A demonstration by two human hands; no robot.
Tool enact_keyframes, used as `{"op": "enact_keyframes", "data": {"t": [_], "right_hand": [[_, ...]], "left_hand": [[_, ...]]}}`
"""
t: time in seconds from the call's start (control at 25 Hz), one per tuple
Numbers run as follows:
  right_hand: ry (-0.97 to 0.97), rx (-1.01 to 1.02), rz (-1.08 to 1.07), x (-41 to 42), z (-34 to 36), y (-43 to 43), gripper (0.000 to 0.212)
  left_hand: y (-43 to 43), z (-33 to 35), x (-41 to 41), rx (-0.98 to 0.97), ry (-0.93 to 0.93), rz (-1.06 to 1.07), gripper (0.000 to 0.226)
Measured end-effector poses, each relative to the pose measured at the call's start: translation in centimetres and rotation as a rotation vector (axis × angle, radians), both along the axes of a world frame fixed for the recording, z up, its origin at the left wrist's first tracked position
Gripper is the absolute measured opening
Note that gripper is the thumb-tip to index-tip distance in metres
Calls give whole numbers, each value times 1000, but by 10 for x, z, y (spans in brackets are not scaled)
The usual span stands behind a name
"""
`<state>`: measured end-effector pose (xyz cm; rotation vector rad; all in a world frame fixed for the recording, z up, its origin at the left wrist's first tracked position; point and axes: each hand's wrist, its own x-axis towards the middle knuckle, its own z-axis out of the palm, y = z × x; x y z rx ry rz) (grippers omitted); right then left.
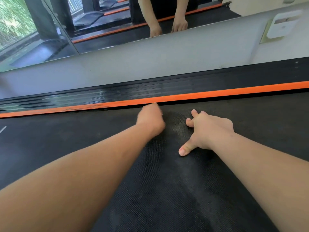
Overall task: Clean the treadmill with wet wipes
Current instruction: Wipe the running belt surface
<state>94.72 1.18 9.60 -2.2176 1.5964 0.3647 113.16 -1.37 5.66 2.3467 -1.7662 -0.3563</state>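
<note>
The treadmill's black textured belt [175,190] fills the lower view, with an orange side strip [200,95] and a black ribbed side rail [133,88] beyond it. My left hand [150,119] is curled into a fist at the belt's far edge, right by the orange strip; it is blurred and no wipe shows in it. My right hand [207,131] rests on the belt just to the right, fingers spread and thumb pointing back toward me. A faint damp-looking patch [175,124] lies on the belt between the hands.
Past the rail runs a grey wall base [150,64] with a mirror [117,22] above it that reflects both hands and the treadmill. A white wall box [282,25] sits at the upper right. A window with greenery [15,20] is at the upper left.
</note>
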Motion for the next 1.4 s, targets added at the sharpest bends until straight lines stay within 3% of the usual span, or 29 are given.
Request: {"op": "enact_keyframes", "data": {"t": [0.12,0.28,0.4,0.48,0.56,0.64,0.76,0.96,1.16,1.4], "right_hand": [[-25,-42,23,-2,-7,-3,121],[-178,-53,21,-13,-19,0,121],[-384,-64,-105,-48,-3,-5,112],[-225,-129,-111,-82,9,-18,111],[-84,-56,-132,-109,10,-24,112],[-15,2,-95,-119,-2,-21,106],[-6,0,-71,-124,-13,-15,97],[-49,22,-94,-124,-17,-16,96],[-55,29,-109,-130,-13,-18,96],[-38,60,-103,-126,-10,-13,96]], "left_hand": [[4,-5,-25,-11,60,-241,19],[-2,-4,-3,-119,-6,-117,19],[-2,-2,-11,-134,6,-299,18],[0,-3,-15,-168,0,-312,16],[1,-4,-20,-219,80,-198,13],[-4,-1,-28,-202,131,-20,13],[-16,5,-57,-88,48,132,18],[6,-1,-105,13,56,-322,16],[-9,12,-57,-19,-147,-183,27],[6,3,-96,-45,-139,-430,27]]}}
